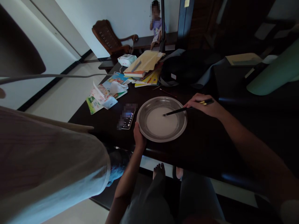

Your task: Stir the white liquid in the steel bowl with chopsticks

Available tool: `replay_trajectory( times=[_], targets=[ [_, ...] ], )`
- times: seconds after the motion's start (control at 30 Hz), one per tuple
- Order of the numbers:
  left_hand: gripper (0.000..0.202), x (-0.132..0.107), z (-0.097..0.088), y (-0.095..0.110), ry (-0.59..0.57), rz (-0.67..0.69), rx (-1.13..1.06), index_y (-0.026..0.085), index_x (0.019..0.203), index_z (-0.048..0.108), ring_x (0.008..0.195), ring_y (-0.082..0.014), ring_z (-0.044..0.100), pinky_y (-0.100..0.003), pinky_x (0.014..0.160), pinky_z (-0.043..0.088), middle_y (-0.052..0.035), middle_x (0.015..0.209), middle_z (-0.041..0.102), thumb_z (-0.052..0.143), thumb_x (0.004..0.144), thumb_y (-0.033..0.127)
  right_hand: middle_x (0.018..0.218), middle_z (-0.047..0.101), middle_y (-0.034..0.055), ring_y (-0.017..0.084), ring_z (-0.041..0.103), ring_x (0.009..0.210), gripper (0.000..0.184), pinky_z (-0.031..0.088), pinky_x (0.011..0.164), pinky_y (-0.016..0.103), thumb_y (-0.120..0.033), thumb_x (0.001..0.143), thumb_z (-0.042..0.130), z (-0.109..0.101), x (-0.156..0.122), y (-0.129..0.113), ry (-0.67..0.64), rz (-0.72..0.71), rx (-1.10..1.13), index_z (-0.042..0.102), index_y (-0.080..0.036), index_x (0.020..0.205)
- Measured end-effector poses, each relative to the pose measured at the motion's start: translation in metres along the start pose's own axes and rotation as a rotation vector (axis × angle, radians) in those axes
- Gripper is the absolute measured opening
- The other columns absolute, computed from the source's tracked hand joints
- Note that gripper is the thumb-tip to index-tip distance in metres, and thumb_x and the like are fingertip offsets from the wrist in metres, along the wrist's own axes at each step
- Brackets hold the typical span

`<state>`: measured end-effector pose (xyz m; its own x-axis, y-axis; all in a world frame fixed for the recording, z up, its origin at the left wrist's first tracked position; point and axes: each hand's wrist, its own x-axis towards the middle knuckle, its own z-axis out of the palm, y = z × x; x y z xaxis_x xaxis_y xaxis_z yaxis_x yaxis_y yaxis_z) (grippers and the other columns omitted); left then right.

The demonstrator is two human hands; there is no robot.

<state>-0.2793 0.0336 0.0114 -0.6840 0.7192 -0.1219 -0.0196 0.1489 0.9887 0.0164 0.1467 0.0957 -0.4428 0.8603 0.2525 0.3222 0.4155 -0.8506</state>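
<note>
Gripping chopsticks (184, 109) — right hand (205, 107); left hand (139, 137) steadies plate (179, 130).

Home living room: carved wooden armchair (109, 37), books (142, 70) on dark table (205, 146).

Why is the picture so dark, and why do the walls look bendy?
In the head view the light is dim: the dark wooden table swallows detail, while the round silver metal plate catches a soft shine; the wide lens bends white wall lines near the edges; the left hand on the plate's rim and the right hand holding the thin black stick look fairly sharp.
</note>
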Motion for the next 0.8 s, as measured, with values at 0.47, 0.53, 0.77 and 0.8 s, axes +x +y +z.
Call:
replay_trajectory(
  times=[0.47, 0.53, 0.77, 0.8],
  targets=[
    [0.037, 0.003, 0.000, -0.003, 0.018, -0.030, -0.011, 0.016, 0.116, 0.078, 0.128, -0.0240, 0.066, -0.036, 0.116, 0.044, -0.0097, 0.121, 0.078, 0.046, 0.106, 0.034, 0.087, 0.080, 0.0088, 0.026, 0.068, 0.090, 0.026, 0.048, 0.089, 0.044, -0.042, 0.090, 0.068, -0.001, 0.001, 0.002, 0.038, -0.015, -0.054, 0.079, -0.024, 0.074],
    [0.039, 0.004, 0.001, -0.005, 0.006, -0.039, -0.029, 0.016, 0.115, 0.078, 0.125, -0.0233, 0.067, -0.036, 0.115, 0.046, -0.0087, 0.117, 0.079, 0.046, 0.106, 0.036, 0.082, 0.079, 0.0079, 0.024, 0.070, 0.086, 0.033, 0.048, 0.088, 0.042, -0.044, 0.092, 0.065, -0.008, -0.001, 0.002, 0.017, 0.011, 0.004, 0.076, -0.024, 0.069],
    [0.039, 0.005, -0.002, -0.009, 0.003, -0.030, -0.011, 0.019, 0.112, 0.080, 0.125, -0.0229, 0.068, -0.033, 0.114, 0.046, -0.0078, 0.116, 0.080, 0.047, 0.105, 0.038, 0.097, 0.083, 0.0062, 0.026, 0.068, 0.094, 0.023, 0.047, 0.095, 0.047, -0.046, 0.090, 0.072, 0.020, -0.003, 0.001, -0.176, -0.084, 0.047, 0.082, -0.027, 0.083],
    [0.038, 0.005, -0.002, -0.009, 0.007, -0.027, -0.003, 0.020, 0.113, 0.080, 0.126, -0.0229, 0.067, -0.033, 0.114, 0.045, -0.0074, 0.117, 0.080, 0.048, 0.105, 0.038, 0.098, 0.084, 0.0055, 0.027, 0.068, 0.096, 0.020, 0.046, 0.097, 0.049, -0.044, 0.090, 0.072, 0.021, -0.003, 0.001, -0.139, -0.091, 0.010, 0.081, -0.028, 0.081]
  ],
)
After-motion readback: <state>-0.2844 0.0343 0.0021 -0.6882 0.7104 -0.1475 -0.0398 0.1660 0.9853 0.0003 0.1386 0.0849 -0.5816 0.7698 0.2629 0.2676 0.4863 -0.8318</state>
